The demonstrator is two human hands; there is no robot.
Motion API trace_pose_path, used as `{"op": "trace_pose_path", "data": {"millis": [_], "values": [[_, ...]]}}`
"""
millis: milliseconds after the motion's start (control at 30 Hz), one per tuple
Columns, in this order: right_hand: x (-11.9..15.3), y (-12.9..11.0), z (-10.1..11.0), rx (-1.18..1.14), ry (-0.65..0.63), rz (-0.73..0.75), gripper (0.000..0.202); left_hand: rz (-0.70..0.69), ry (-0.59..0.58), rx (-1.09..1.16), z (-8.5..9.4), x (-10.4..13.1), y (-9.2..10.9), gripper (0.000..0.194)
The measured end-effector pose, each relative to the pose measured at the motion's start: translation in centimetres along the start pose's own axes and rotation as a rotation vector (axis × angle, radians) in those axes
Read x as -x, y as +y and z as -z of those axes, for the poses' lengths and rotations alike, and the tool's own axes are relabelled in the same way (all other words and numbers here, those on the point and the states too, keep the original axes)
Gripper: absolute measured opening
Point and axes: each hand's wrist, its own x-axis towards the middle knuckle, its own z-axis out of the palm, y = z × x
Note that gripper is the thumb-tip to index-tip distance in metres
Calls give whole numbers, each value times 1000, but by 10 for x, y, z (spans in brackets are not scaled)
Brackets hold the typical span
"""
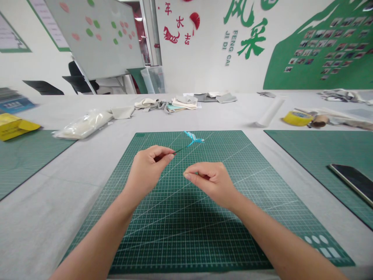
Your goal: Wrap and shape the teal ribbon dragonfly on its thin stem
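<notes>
Between the thumb and fingers of my left hand (150,167) is the end of a thin dark stem (180,150). The stem points up and to the right, and a light blue ribbon-like piece (193,139) with splayed tips is at its far end. My right hand (211,181) is lower and to the right, its thumb and index finger pinched together. Whether anything thin is in that pinch is too small to tell. Both hands are above a green cutting mat (186,233) with a white grid.
More green mats lie left (26,155) and right (294,151), the right one bearing a phone (354,181). Farther back are a clear plastic packet (86,124), cloth scraps (185,103), a white roll (269,112) and yellow tape (297,118). A yellow packet (16,126) lies left.
</notes>
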Motion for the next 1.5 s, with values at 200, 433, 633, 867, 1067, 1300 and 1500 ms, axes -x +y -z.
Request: {"op": "trace_pose_path", "data": {"millis": [200, 433, 633, 867, 1067, 1300, 1500], "values": [[2, -3, 0, 81, 6, 107, 15, -77, 1, -96, -3, 4, 0, 13], [4, -2, -1, 311, 156, 276, 15, -232, -8, -331, -10, 8, -1, 16], [5, -2, -2, 723, 251, 455, 18, -265, -49, -542, -13, 10, -1, 21], [3, 0, 2, 805, 319, 444, 18, -363, -119, -667, -12, 13, 0, 23], [1, 8, 9, 674, 284, 280, 22, -423, -192, -664, -10, 13, 1, 21], [0, 12, 13, 541, 239, 143, 23, -426, -290, -595, -10, 10, 3, 23], [-2, 12, 15, 477, 220, 128, 22, -393, -340, -494, -9, 9, 2, 22]]}}
